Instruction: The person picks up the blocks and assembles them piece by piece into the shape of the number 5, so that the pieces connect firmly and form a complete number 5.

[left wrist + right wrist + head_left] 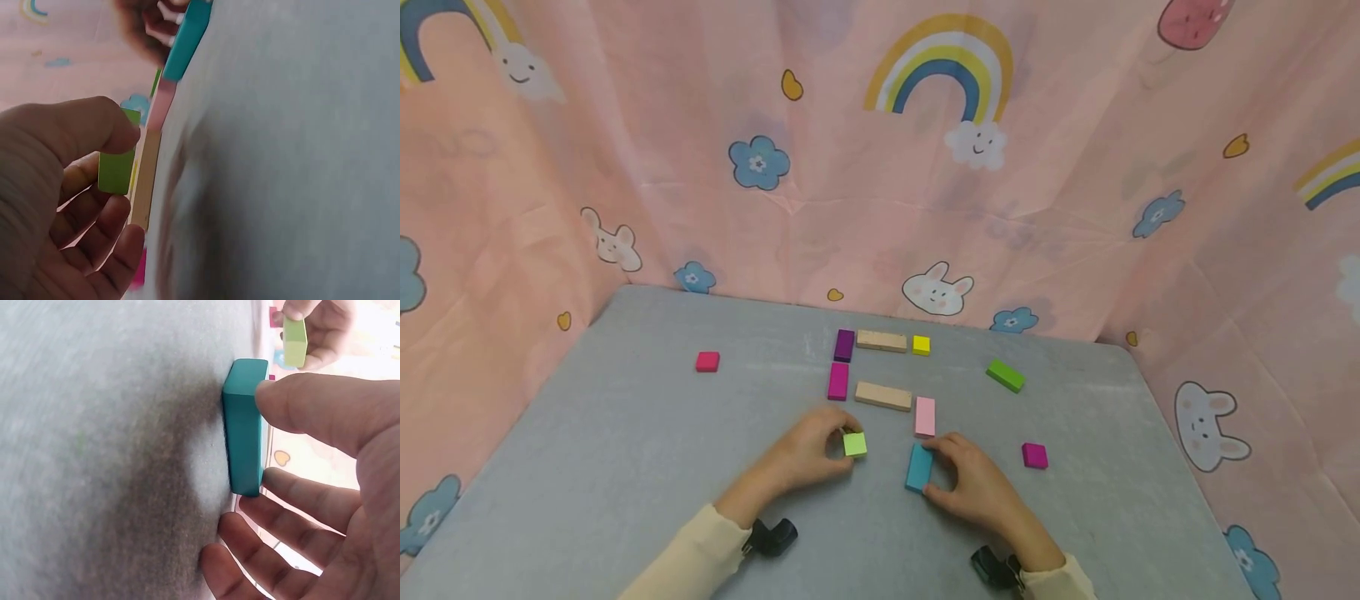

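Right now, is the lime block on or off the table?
Off: both wrist views show the left hand holding the lime block above the table.

The head view looked forward and down from above the worktop [767, 396]. Both wrist views looked across it up close, sharing the blue block [244, 437].

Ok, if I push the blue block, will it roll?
The blue block probably won't roll: its sides are flat. It looks stiff, its edges straight in the right hand. Lying lengthwise, it seems unlikely to tip.
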Motion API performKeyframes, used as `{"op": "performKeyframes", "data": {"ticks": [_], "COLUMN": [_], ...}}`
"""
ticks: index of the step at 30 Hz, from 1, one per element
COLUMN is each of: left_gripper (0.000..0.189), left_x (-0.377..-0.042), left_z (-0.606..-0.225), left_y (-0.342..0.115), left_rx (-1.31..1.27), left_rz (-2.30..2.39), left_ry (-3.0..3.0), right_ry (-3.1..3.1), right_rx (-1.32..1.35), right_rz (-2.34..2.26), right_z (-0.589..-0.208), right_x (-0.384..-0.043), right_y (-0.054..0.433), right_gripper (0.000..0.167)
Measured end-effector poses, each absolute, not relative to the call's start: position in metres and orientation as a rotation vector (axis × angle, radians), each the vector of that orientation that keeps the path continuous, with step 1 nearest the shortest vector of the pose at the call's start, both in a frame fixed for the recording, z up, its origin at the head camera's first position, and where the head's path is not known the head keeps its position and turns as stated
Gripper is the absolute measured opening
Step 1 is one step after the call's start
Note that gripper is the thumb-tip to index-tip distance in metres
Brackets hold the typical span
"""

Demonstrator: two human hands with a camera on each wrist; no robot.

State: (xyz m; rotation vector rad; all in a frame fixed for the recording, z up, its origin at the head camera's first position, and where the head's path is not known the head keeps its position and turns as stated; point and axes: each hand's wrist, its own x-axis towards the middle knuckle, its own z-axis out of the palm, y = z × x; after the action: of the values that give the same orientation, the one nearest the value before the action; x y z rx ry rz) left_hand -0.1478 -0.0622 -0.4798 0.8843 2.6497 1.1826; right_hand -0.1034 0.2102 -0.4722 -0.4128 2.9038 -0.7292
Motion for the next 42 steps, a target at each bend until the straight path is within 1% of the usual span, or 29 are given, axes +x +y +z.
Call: {"op": "performKeyframes", "data": {"ticks": [10, 20, 42], "left_gripper": [0.036, 0.035, 0.035], "left_x": [-0.139, -0.134, -0.132], "left_z": [-0.479, -0.483, -0.486], "left_y": [-0.039, -0.031, -0.03], "left_rx": [0.983, 1.091, 1.063], "left_rz": [1.058, 1.001, 0.977], "left_ry": [2.566, 2.527, 2.51], "right_ry": [2.908, 2.907, 2.905], "right_rx": [-0.431, -0.441, -0.452], "right_rz": [-0.739, -0.738, -0.748], "right_z": [-0.473, -0.471, -0.47], "right_x": [-0.104, -0.104, -0.105], "right_y": [0.211, 0.21, 0.211], "right_gripper": [0.051, 0.05, 0.05]}}
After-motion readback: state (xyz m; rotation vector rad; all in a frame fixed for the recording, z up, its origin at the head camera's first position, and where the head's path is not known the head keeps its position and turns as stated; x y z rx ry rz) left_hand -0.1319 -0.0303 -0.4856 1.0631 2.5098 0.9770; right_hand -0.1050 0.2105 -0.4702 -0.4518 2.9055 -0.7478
